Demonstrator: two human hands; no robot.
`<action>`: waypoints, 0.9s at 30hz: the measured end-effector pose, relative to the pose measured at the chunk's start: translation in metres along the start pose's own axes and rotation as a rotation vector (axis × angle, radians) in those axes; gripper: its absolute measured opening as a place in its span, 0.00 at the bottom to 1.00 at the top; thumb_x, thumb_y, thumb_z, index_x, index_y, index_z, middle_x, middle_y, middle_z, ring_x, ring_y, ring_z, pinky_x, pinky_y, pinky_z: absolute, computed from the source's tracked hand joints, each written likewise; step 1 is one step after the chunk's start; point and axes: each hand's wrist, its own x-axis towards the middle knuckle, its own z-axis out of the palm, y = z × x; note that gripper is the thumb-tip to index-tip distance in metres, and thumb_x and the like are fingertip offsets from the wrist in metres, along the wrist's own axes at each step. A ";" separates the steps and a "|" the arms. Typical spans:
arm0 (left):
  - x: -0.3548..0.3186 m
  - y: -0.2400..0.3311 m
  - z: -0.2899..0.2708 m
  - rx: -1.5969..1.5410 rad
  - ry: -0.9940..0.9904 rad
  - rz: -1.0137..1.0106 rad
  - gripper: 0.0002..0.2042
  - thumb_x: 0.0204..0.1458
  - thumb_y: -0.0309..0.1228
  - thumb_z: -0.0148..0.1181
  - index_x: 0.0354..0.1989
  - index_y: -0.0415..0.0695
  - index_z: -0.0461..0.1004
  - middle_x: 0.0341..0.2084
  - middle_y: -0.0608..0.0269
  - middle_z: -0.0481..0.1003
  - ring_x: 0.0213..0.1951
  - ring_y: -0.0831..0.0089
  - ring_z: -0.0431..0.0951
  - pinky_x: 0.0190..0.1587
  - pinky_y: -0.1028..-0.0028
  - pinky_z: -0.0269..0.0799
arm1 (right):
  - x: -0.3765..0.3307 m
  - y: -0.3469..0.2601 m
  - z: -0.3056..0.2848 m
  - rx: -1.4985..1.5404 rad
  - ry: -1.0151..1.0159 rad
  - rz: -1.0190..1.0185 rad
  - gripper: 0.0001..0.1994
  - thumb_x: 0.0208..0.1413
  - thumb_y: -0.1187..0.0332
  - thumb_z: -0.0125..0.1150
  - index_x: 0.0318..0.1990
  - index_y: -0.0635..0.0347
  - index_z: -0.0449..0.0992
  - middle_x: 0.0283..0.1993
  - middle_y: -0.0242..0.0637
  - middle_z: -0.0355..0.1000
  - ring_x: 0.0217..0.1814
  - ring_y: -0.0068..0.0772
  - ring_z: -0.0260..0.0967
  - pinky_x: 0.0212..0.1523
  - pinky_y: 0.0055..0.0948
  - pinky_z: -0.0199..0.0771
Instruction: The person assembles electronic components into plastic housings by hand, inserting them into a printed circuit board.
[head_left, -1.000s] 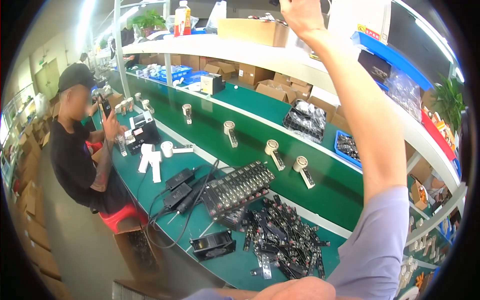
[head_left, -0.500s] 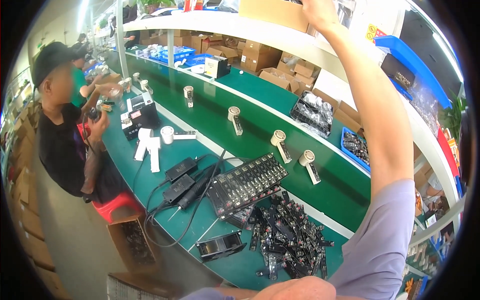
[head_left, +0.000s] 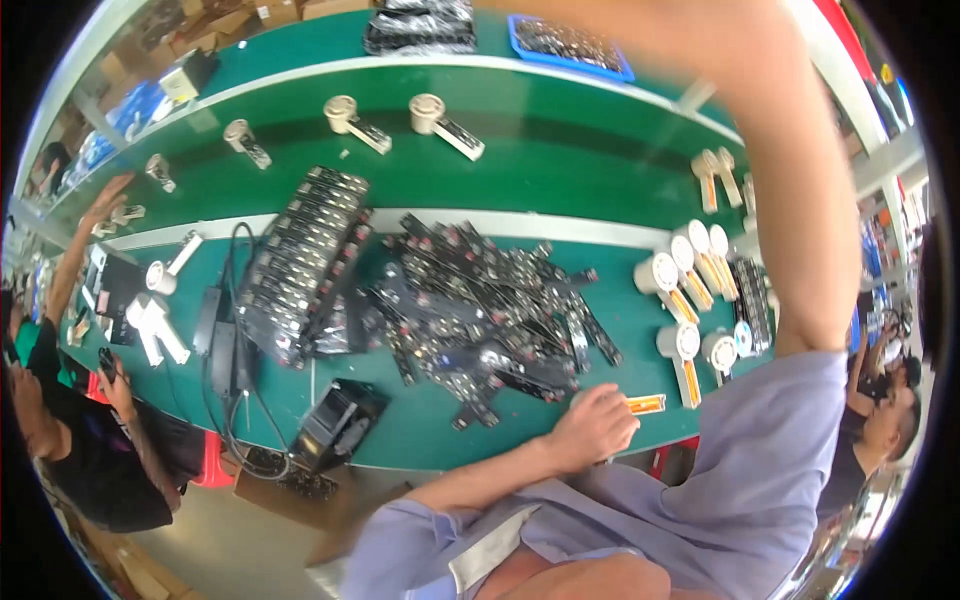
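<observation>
My left hand [head_left: 598,425] is low in front of me, its fingers closed around a white fan handle [head_left: 647,404] with an orange strip along it; the rest of the piece is hidden by the hand. My right arm [head_left: 800,200] is raised across the upper right and blurs toward the top edge, its hand out of view. Just beyond my left hand lies a heap of black circuit boards [head_left: 480,300]. To its right, several white handheld fan bodies [head_left: 678,341] with round heads and orange strips lie on the green bench.
A stack of black trays of boards [head_left: 305,260] leans left of the heap, beside black power adapters and cables [head_left: 215,340]. A black holder [head_left: 340,425] sits at the near edge. Spaced fan bodies [head_left: 427,113] line the green belt. Co-workers sit at left [head_left: 100,450] and right.
My view has swung down and to the right. The right hand, earlier up at a cardboard box on the shelf, has left the picture. My left hand with the fan handle has come into view.
</observation>
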 end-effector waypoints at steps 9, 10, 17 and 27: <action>-0.002 0.020 -0.004 -0.048 -0.069 0.071 0.09 0.49 0.25 0.72 0.39 0.46 0.82 0.33 0.68 0.81 0.38 0.71 0.83 0.63 0.59 0.75 | -0.385 -0.099 0.107 0.448 -0.357 0.747 0.08 0.55 0.80 0.64 0.42 0.66 0.80 0.41 0.53 0.77 0.49 0.61 0.75 0.51 0.55 0.77; -0.004 0.022 -0.007 -0.018 -0.037 0.040 0.09 0.48 0.24 0.73 0.38 0.47 0.83 0.33 0.68 0.81 0.38 0.71 0.83 0.63 0.59 0.74 | -0.397 -0.103 0.115 0.434 -0.368 0.729 0.08 0.56 0.80 0.64 0.44 0.65 0.79 0.42 0.53 0.76 0.49 0.62 0.75 0.51 0.55 0.77; -0.007 0.036 -0.026 0.098 -0.007 -0.301 0.09 0.47 0.23 0.75 0.37 0.47 0.84 0.33 0.67 0.82 0.40 0.70 0.83 0.72 0.51 0.59 | -0.371 -0.134 0.024 0.501 -0.188 0.860 0.08 0.66 0.79 0.60 0.50 0.63 0.76 0.45 0.50 0.72 0.48 0.58 0.75 0.46 0.45 0.76; -0.001 0.039 -0.023 0.127 -0.056 -0.370 0.07 0.47 0.25 0.76 0.34 0.49 0.85 0.31 0.70 0.83 0.44 0.68 0.81 0.76 0.48 0.52 | -0.408 -0.198 -0.027 0.565 -0.444 0.753 0.17 0.55 0.79 0.69 0.53 0.65 0.78 0.36 0.41 0.72 0.42 0.47 0.71 0.43 0.43 0.74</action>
